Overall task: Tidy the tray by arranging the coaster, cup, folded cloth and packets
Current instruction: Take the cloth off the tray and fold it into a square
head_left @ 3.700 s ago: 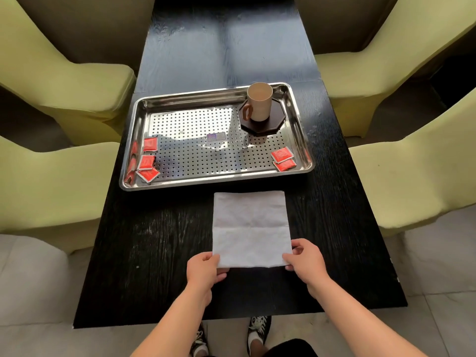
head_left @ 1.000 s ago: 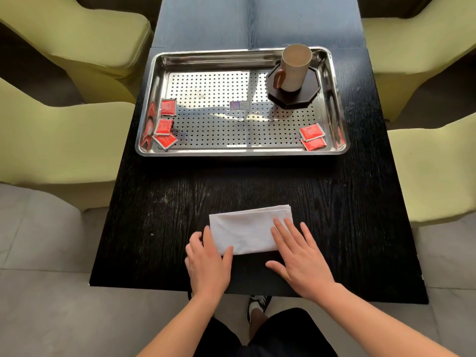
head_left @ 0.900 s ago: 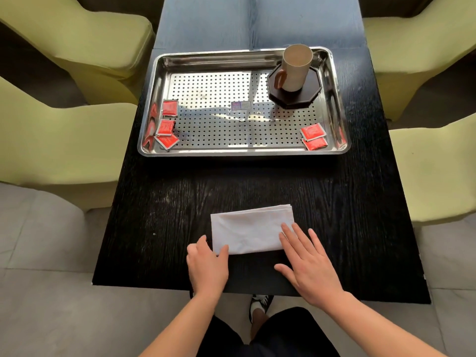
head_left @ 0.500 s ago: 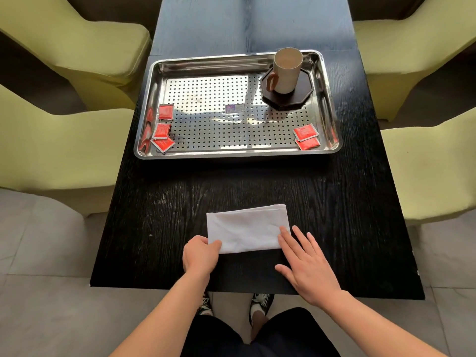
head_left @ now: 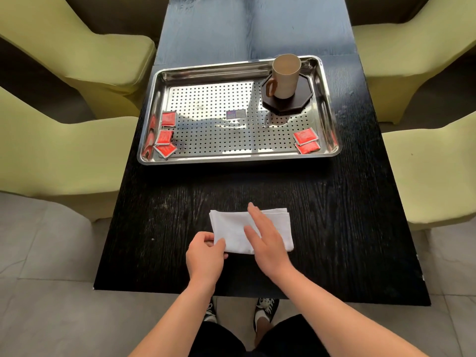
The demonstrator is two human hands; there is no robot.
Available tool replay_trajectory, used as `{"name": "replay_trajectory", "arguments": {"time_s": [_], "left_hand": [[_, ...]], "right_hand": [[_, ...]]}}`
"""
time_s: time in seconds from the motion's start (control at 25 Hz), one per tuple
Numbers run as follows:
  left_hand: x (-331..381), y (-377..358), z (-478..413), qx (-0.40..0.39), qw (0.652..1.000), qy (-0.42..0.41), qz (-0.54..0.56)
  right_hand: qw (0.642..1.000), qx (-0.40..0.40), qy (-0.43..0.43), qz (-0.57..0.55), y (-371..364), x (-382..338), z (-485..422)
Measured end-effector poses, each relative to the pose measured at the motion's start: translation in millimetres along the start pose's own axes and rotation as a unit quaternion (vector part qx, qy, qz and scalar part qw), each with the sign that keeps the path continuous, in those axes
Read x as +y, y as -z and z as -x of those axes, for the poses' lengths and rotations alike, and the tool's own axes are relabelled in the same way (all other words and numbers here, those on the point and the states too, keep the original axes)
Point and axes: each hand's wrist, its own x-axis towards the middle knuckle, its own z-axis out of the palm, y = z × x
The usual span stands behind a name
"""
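Observation:
A white folded cloth [head_left: 231, 228] lies on the black table [head_left: 334, 215] near its front edge. My left hand [head_left: 204, 256] pinches the cloth's near left corner. My right hand [head_left: 266, 239] rests flat on the middle of the cloth, fingers spread. Farther back stands a steel perforated tray [head_left: 206, 70]. In its far right corner a beige cup [head_left: 284, 76] stands on a dark octagonal coaster [head_left: 302, 99]. Three red packets [head_left: 164, 136] lie at the tray's left side and two red packets [head_left: 306, 140] at its near right corner.
Yellow-green chairs stand on both sides of the table, two on the left [head_left: 64, 150] and two on the right [head_left: 432, 163]. A small sticker [head_left: 235, 114] sits in the tray's middle. My feet show below the table's front edge.
The cloth has been folded from a large sheet into a narrow strip. My right hand has slid from the cloth's right edge onto its middle, and my left hand has closed on the left corner.

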Motion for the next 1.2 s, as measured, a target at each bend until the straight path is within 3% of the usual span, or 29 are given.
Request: {"name": "replay_trajectory", "arguments": {"time_s": [0.08, 0.12, 0.36, 0.56, 0.64, 0.72, 0.8, 0.84, 1.04, 1.2], "left_hand": [[3, -3, 4, 0.004, 1.0, -0.012, -0.009], [5, -5, 6, 0.005, 1.0, -0.024, -0.02], [17, -11, 16, 0.008, 0.995, -0.085, -0.055], [21, -12, 20, 0.01, 0.991, -0.11, -0.077], [23, -16, 24, 0.014, 0.986, -0.137, -0.093], [26, -19, 25, 0.013, 0.982, -0.153, -0.107], [28, -23, 28, 0.003, 0.979, -0.169, -0.114], [28, -24, 29, -0.004, 0.977, -0.179, -0.118], [22, -30, 32, -0.026, 0.939, -0.282, -0.192], [21, -44, 36, -0.06, 0.919, -0.31, -0.235]], "right_hand": [[0.97, 0.016, -0.124, -0.207, -19, -15, -14], [0.959, 0.025, -0.144, -0.243, -22, -15, -17], [0.927, 0.08, -0.126, -0.344, -11, -1, -3], [0.878, 0.068, -0.188, -0.436, -20, 21, 26], [0.876, 0.087, -0.181, -0.438, -14, 20, 27], [0.903, 0.174, -0.172, -0.353, -3, 22, 30], [0.924, 0.297, -0.181, -0.161, 15, 33, 35], [0.927, 0.321, -0.184, -0.07, 24, 39, 37], [0.955, 0.195, -0.158, 0.162, 39, 42, 4], [0.955, 0.185, -0.144, 0.182, 46, 43, -11]]}}
